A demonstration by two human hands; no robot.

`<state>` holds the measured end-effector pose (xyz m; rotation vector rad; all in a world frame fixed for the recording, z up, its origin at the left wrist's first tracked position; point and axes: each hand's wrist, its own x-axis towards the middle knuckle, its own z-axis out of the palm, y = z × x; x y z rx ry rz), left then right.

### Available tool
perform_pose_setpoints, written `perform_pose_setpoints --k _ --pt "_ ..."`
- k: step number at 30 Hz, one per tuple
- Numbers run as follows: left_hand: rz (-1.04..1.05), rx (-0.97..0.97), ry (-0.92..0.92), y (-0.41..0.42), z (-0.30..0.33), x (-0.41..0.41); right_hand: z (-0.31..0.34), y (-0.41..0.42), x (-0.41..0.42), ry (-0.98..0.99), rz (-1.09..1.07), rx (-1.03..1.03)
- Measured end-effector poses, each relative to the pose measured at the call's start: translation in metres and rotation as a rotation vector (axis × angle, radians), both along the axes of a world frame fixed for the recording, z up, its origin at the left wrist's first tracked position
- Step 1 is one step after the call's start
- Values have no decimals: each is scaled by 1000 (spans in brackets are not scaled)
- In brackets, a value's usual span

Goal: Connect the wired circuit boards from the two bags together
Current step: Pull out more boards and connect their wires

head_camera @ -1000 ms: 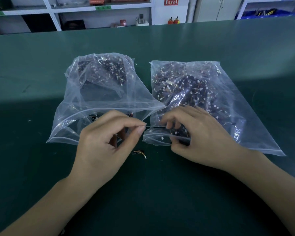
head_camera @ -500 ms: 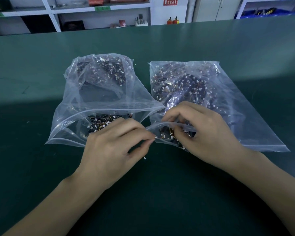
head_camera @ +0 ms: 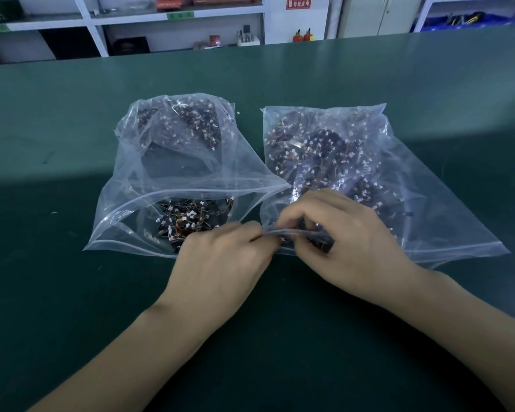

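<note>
Here both hands' grips, left hand (head_camera: pixel 223 260) and right hand (head_camera: pixel 348 239), pinch the right bag (head_camera: pixel 428 203) mouth between them.

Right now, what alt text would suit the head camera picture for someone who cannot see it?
Two bare hands work at the mouth of the right bag: the left hand pinches its rim while the right hand reaches inside. The left bag lies open beside it on a green table, both filled with wired circuit boards.

Two clear plastic bags lie on one green bench (head_camera: pixel 72 292): a left bag (head_camera: pixel 149 162) and a right bag (head_camera: pixel 428 203), each stuffed with more small wired circuit boards than I can count. Two hands are at them, a left hand (head_camera: pixel 220 263) and a right hand (head_camera: pixel 348 242). By the far wall stand two red extinguishers (head_camera: pixel 303 35).
</note>
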<state>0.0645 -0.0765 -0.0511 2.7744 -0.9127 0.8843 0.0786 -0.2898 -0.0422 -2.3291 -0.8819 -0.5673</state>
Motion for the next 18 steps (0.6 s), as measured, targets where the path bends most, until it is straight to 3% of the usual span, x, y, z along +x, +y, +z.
perform_pose_setpoints --k 4,8,12,18 --pt "-19 13 25 2 -2 -1 -1 1 2 15 -22 -34" --pt "-46 -138 -15 7 0 0 -2 1 3 65 -40 -51" --pt "-77 -255 63 23 8 2 -7 1 4 83 -78 -86" --pt "-119 -57 267 58 20 9 -10 0 6 61 -125 -110"
